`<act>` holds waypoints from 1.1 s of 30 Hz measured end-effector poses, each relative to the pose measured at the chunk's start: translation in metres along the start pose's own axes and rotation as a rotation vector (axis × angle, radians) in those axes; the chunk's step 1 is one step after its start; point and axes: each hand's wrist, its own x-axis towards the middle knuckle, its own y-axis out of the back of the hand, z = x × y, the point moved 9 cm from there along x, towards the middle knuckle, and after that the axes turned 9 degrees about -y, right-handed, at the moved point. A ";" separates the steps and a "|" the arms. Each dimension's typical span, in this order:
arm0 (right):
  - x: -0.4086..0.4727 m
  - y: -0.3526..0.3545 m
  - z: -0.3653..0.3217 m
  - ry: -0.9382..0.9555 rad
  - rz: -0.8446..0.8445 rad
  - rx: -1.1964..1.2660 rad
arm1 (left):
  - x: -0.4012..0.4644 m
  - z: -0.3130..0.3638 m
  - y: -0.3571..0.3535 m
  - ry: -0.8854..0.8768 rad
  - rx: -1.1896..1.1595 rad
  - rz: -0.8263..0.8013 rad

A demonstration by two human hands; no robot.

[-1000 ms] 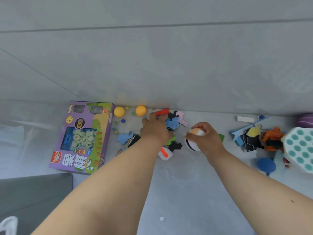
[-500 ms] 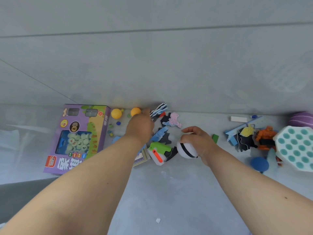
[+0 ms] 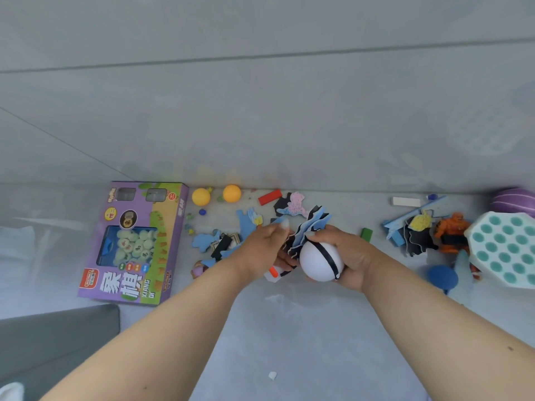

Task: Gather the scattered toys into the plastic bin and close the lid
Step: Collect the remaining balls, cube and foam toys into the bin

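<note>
My right hand grips a white ball with a black band above the grey floor. My left hand pinches a bunch of blue and black foam puzzle pieces held between both hands, right against the ball. More foam pieces lie scattered on the floor near the wall, with two orange balls, a red block and a small white and orange toy under my left hand. The plastic bin is not in view.
A purple boxed chess game lies at the left. At the right sit a teal-dotted white board, an orange figure, a blue round toy, a purple ball, a green block and a white block. A grey mat fills the lower left.
My left hand has carried the foam pieces from near the wall back to my right hand. My right hand has lifted the white ball off the floor and turned it.
</note>
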 end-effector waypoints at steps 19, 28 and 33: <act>-0.007 0.043 -0.021 0.146 0.015 0.198 | 0.070 -0.015 0.046 0.152 0.982 0.264; -0.010 0.045 -0.030 0.170 0.008 0.207 | 0.078 0.042 0.019 -0.338 1.178 0.217; -0.008 0.046 -0.030 0.177 0.008 0.206 | 0.086 0.032 0.002 -0.259 1.205 0.178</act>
